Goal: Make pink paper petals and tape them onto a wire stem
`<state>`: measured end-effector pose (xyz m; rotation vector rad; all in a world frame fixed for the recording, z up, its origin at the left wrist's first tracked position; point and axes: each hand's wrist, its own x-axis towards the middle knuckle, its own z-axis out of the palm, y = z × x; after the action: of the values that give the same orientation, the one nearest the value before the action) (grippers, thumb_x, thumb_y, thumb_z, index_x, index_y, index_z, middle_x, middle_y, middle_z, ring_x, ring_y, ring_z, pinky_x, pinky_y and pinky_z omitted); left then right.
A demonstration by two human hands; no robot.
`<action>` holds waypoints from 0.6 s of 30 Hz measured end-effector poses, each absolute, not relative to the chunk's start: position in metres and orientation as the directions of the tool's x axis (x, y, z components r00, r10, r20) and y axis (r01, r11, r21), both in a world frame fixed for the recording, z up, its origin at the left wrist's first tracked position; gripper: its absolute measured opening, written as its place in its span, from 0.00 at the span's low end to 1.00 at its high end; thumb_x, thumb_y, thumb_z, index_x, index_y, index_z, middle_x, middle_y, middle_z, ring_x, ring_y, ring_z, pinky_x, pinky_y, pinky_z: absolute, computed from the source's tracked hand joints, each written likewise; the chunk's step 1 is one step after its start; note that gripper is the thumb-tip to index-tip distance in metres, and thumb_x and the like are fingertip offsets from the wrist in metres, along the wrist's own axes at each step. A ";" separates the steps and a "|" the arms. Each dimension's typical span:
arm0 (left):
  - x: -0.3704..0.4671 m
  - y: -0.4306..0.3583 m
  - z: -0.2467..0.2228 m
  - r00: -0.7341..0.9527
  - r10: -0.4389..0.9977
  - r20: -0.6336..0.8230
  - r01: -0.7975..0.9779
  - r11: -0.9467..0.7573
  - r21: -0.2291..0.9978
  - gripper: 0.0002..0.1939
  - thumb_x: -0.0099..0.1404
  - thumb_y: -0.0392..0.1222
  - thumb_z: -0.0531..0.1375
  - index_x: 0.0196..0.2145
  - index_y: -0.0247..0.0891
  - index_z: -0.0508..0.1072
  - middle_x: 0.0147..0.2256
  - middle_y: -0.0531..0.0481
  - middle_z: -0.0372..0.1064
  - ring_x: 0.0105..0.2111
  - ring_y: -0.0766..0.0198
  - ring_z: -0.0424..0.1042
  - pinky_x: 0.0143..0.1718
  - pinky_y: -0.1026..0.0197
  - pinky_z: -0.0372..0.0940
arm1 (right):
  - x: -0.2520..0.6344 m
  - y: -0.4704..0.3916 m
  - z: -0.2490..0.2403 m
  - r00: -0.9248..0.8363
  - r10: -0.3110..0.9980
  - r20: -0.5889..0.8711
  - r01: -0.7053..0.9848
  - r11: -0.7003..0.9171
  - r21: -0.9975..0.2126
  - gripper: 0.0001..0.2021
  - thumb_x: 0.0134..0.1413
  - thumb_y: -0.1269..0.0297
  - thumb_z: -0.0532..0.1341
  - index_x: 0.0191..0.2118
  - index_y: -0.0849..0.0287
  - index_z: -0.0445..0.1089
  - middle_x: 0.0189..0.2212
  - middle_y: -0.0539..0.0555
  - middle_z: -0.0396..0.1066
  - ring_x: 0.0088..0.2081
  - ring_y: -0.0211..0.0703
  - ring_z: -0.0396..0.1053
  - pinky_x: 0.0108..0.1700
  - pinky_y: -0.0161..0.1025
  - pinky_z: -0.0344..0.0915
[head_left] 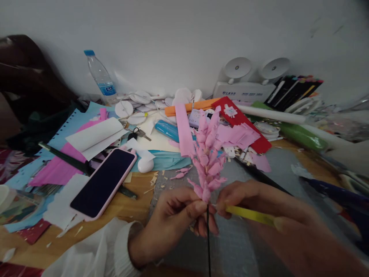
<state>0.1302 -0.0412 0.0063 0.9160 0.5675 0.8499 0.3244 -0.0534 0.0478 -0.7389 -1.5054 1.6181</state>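
A pink paper flower spike [206, 157] on a thin dark stem [208, 242] stands upright in front of me. My left hand [178, 219] pinches it at the base of the lowest buds, thumb and fingers closed round the stem. Close on the other side, my right hand [248, 200] has its fingertips pressed together on one end of a narrow yellow strip [250, 214]. The strip runs back across the palm toward the lower fingers. Whether its near end touches the stem is hard to see. Loose pink buds [181, 172] lie on the grey mat [173, 192] behind my left hand.
A phone [103, 184] lies to the left on the wooden table. Pink paper pieces [238, 134], a red envelope [245, 127] and keys [141, 132] crowd the back. A water bottle [100, 75] and a two-lamp light [245, 90] stand by the wall.
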 end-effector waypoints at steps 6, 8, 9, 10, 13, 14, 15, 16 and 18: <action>0.130 -0.042 0.009 0.503 0.862 -0.066 -0.377 0.288 0.880 0.15 0.63 0.45 0.60 0.24 0.32 0.75 0.19 0.50 0.69 0.18 0.72 0.63 0.20 0.71 0.59 | 0.316 -0.063 0.042 -0.472 0.869 0.150 -0.211 0.054 -0.976 0.12 0.59 0.59 0.58 0.47 0.50 0.69 0.39 0.56 0.74 0.43 0.51 0.73 0.45 0.47 0.72; 0.131 -0.041 0.010 0.486 0.872 -0.064 -0.382 0.278 0.882 0.15 0.63 0.45 0.61 0.24 0.32 0.75 0.18 0.51 0.68 0.17 0.73 0.62 0.20 0.71 0.59 | 0.314 -0.067 0.043 -0.446 0.886 0.125 -0.175 0.051 -0.983 0.11 0.59 0.60 0.59 0.47 0.50 0.70 0.41 0.56 0.74 0.44 0.50 0.73 0.45 0.45 0.72; 0.131 -0.041 0.010 0.481 0.874 -0.065 -0.382 0.276 0.882 0.15 0.63 0.45 0.61 0.23 0.32 0.75 0.18 0.51 0.67 0.17 0.73 0.62 0.20 0.71 0.59 | 0.313 -0.067 0.043 -0.436 0.893 0.111 -0.156 0.047 -0.987 0.11 0.59 0.61 0.59 0.47 0.50 0.70 0.41 0.56 0.75 0.45 0.49 0.73 0.45 0.44 0.72; 0.131 -0.041 0.010 0.478 0.876 -0.067 -0.383 0.276 0.882 0.15 0.63 0.45 0.61 0.24 0.32 0.75 0.18 0.51 0.67 0.17 0.73 0.62 0.20 0.71 0.58 | 0.312 -0.067 0.044 -0.423 0.900 0.102 -0.146 0.044 -0.988 0.11 0.59 0.60 0.59 0.47 0.50 0.70 0.41 0.55 0.75 0.45 0.49 0.73 0.45 0.43 0.72; 0.131 -0.040 0.007 0.490 0.869 -0.071 -0.405 0.299 0.864 0.14 0.63 0.45 0.60 0.25 0.32 0.75 0.19 0.51 0.69 0.17 0.73 0.61 0.20 0.71 0.57 | 0.311 -0.062 0.042 -0.394 0.910 0.126 -0.194 0.052 -0.980 0.11 0.61 0.58 0.57 0.46 0.51 0.71 0.40 0.55 0.75 0.43 0.48 0.74 0.45 0.45 0.72; 0.130 -0.040 0.006 0.503 0.861 -0.075 -0.417 0.318 0.852 0.14 0.64 0.45 0.60 0.26 0.32 0.75 0.19 0.51 0.69 0.17 0.74 0.61 0.20 0.71 0.57 | 0.311 -0.060 0.041 -0.401 0.904 0.148 -0.223 0.061 -0.973 0.12 0.61 0.57 0.56 0.46 0.52 0.71 0.40 0.55 0.75 0.42 0.48 0.75 0.45 0.45 0.72; 0.129 -0.040 0.005 0.518 0.852 -0.082 -0.430 0.342 0.836 0.14 0.64 0.45 0.60 0.27 0.32 0.75 0.19 0.51 0.69 0.17 0.74 0.61 0.20 0.71 0.56 | 0.311 -0.057 0.040 -0.405 0.898 0.169 -0.250 0.069 -0.966 0.12 0.61 0.57 0.55 0.46 0.52 0.71 0.39 0.55 0.76 0.41 0.48 0.75 0.45 0.46 0.73; 0.129 -0.040 0.004 0.535 0.840 -0.091 -0.442 0.370 0.817 0.13 0.63 0.46 0.60 0.27 0.32 0.75 0.19 0.52 0.69 0.17 0.74 0.60 0.20 0.71 0.56 | 0.311 -0.055 0.038 -0.414 0.892 0.179 -0.265 0.070 -0.962 0.12 0.62 0.57 0.55 0.47 0.51 0.71 0.39 0.55 0.76 0.41 0.48 0.75 0.45 0.46 0.73; 0.128 -0.040 0.002 0.576 0.811 -0.102 -0.456 0.422 0.784 0.13 0.63 0.46 0.61 0.28 0.32 0.74 0.19 0.52 0.68 0.17 0.74 0.60 0.20 0.71 0.55 | 0.312 -0.053 0.036 -0.425 0.888 0.174 -0.266 0.061 -0.962 0.12 0.61 0.58 0.55 0.46 0.50 0.71 0.39 0.54 0.76 0.42 0.48 0.75 0.44 0.45 0.73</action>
<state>0.1279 -0.0405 0.0018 0.7866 0.5166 0.8390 0.3117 -0.0533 0.0365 -0.6778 -1.3896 1.5449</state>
